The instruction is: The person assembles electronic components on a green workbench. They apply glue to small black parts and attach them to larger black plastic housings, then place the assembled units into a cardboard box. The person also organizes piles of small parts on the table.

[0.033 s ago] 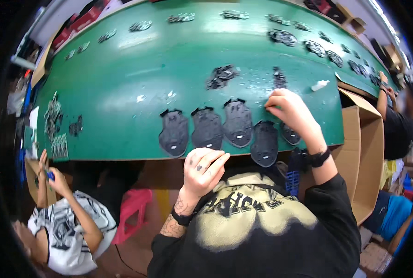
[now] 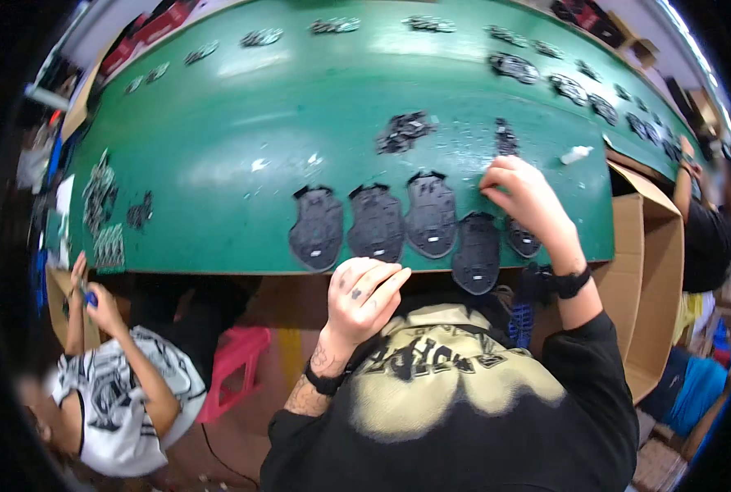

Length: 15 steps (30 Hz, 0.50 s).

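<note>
Several black, contoured plastic shells, shaped like computer mouse bases, lie in a row along the near table edge, among them a leftmost shell (image 2: 316,230) and a shell (image 2: 476,258) jutting over the edge. My left hand (image 2: 364,299) is closed in front of the row, thumb and fingers pressed together; anything between them is too small to make out. Over the right end of the row, my right hand (image 2: 523,193) pinches its fingertips just above the table. What it holds, if anything, is hidden. Its wrist is above the rightmost shell (image 2: 521,238), which is partly covered.
Beyond the shells lie a pile of small black parts (image 2: 405,133), a smaller pile (image 2: 506,137) and a white bottle (image 2: 577,154). An open cardboard box (image 2: 628,279) stands at right. Circuit boards (image 2: 109,246) lie far left, near a seated co-worker (image 2: 127,394); another person works far right.
The whole view has shifted slightly, so the table and its things appear a little farther right. Both hands keep nearly the same closed poses.
</note>
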Available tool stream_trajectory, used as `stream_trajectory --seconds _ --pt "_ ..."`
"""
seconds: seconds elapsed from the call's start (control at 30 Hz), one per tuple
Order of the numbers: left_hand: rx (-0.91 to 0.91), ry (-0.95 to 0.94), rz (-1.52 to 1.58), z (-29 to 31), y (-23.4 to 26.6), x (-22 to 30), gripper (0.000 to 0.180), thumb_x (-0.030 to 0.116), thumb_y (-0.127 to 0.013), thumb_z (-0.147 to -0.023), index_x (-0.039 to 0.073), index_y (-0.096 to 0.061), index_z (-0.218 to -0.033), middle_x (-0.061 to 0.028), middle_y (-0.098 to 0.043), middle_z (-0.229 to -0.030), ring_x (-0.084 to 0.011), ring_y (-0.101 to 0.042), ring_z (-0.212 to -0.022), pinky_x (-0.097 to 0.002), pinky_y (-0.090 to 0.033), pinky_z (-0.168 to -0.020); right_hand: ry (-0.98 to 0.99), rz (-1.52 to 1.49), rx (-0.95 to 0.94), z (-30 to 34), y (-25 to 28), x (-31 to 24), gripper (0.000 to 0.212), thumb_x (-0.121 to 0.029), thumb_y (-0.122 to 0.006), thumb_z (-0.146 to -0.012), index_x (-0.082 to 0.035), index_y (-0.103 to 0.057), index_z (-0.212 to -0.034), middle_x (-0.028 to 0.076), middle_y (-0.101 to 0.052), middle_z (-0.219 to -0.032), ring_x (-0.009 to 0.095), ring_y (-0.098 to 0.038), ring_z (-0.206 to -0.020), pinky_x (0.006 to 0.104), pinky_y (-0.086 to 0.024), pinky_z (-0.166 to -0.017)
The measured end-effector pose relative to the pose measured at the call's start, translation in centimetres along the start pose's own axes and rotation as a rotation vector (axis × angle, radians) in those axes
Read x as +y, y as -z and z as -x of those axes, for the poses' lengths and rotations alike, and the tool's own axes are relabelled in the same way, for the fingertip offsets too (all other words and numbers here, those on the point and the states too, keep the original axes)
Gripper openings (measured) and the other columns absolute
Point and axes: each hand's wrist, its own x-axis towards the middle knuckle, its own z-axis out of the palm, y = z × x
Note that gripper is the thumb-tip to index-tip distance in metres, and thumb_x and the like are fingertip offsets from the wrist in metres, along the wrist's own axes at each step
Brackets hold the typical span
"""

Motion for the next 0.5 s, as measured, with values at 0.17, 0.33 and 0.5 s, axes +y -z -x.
stream_trajectory --seconds 0.17,0.33,0.5 --pt "0.175 0.120 -0.254 3.0 2.6 -2.2 0.026 -0.001 -0.071 -0.072 0.007 -0.074 -0.097 -0.0044 -0.069 -0.098 -0.0246 -0.064 -0.091 -0.0410 -0.049 -0.086 -0.112 -0.368 0.053 -1.4 1.4 -6.4 0.011 -0.003 -0.070 -0.085 0.001 -0.069 -0.095 0.011 -0.072 -0.088 0.020 -0.069 -0.078 0.0298 -0.053 -0.068" --pt "0.240 0.209 -0.370 5.0 3.0 -4.1 0.028 0.000 -0.073 -0.072 0.010 -0.075 -0.098 -0.0042 -0.067 -0.104 -0.0259 -0.062 -0.098 -0.0427 -0.049 -0.091 -0.175 -0.910 -0.065 -3.0 -4.3 -13.5 0.013 -0.003 -0.072 -0.086 0.001 -0.075 -0.098 0.009 -0.075 -0.088 0.013 -0.071 -0.078 0.0255 -0.056 -0.073" --pt "0.326 0.216 -0.277 5.4 1.9 -4.5 0.029 -0.003 -0.078 -0.070 0.008 -0.075 -0.097 -0.0041 -0.067 -0.099 -0.0256 -0.061 -0.096 -0.0392 -0.051 -0.087 -0.065 -0.753 -0.011 -4.4 -9.0 -16.0 0.014 -0.008 -0.073 -0.085 -0.002 -0.073 -0.097 0.014 -0.073 -0.087 0.025 -0.072 -0.076 0.0317 -0.056 -0.070"
